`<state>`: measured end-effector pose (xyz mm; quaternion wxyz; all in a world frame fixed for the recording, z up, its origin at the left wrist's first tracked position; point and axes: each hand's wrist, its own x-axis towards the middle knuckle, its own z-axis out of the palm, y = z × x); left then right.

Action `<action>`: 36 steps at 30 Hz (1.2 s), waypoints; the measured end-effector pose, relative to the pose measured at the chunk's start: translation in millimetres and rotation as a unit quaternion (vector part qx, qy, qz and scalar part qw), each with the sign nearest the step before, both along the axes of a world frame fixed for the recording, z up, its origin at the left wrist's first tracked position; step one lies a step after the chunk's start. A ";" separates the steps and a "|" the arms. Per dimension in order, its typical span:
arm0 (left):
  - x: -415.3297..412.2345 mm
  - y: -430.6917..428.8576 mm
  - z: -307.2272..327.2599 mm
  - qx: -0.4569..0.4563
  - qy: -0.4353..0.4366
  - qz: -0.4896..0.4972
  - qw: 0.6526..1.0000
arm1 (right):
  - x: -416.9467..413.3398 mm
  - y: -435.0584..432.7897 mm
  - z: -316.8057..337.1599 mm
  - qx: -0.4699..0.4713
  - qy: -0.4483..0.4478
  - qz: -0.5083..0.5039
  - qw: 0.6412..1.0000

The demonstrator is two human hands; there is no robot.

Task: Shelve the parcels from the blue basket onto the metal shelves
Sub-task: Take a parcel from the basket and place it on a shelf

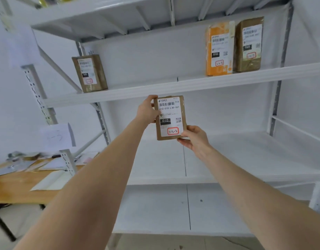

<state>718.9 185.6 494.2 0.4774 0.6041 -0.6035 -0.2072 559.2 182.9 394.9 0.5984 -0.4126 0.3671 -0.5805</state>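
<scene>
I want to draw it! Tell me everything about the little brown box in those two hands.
The small brown cardboard parcel is a flat, rectangular box held upright before the white metal shelves. A white label covers most of its front: barcode, number 010-010-L30-551, black block reading 010, QR code, and a red-framed handwritten sticker at the bottom. The left hand grips its upper left edge; the right hand pinches its lower right corner.

A parcel storeroom: white metal shelves [173, 85] fill most of the frame, carrying a brown parcel [89, 73] at upper left and an orange parcel [219, 49] at upper right, both with barcode labels; paper signs [56, 136] hang on the posts at left, and a wooden desk [11, 190] strewn with papers [52, 165] sits lower left
</scene>
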 end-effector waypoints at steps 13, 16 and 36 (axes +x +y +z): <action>174.5 -39.8 96.2 -0.112 -0.041 -0.034 0.992 | 183.1 -44.9 89.9 -0.092 -0.042 -0.061 0.993; 194.7 -49.3 113.1 -0.131 -0.043 -0.036 0.990 | 204.8 -57.2 107.2 -0.106 -0.042 -0.072 0.991; 281.6 -130.3 166.2 -0.178 -0.042 -0.016 0.983 | 284.2 -160.5 166.5 -0.177 0.058 -0.067 0.980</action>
